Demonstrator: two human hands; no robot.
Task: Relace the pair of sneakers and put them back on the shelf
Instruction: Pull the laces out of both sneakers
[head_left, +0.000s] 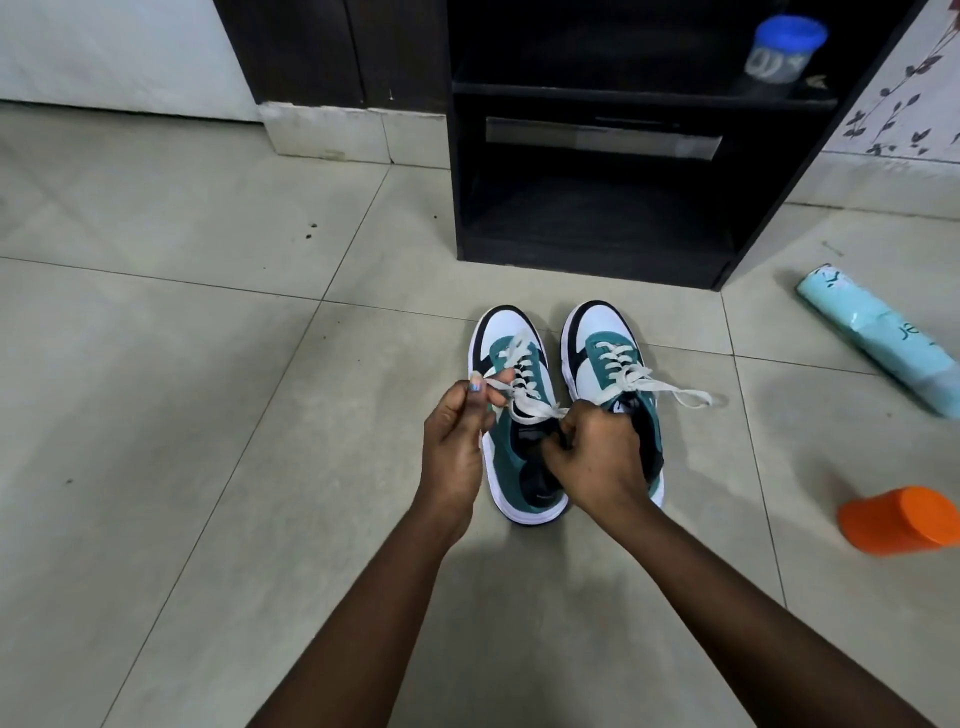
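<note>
While both sneakers stand side by side on the tiled floor, toes toward the dark shelf unit, the left hand pinches one end of the white lace of the left sneaker and the right hand grips its other end over the shoe's opening, hiding part of the right sneaker. A turquoise bottle and an orange cup lie on the floor to the right; a blue-lidded jar stands on an upper shelf.
</note>
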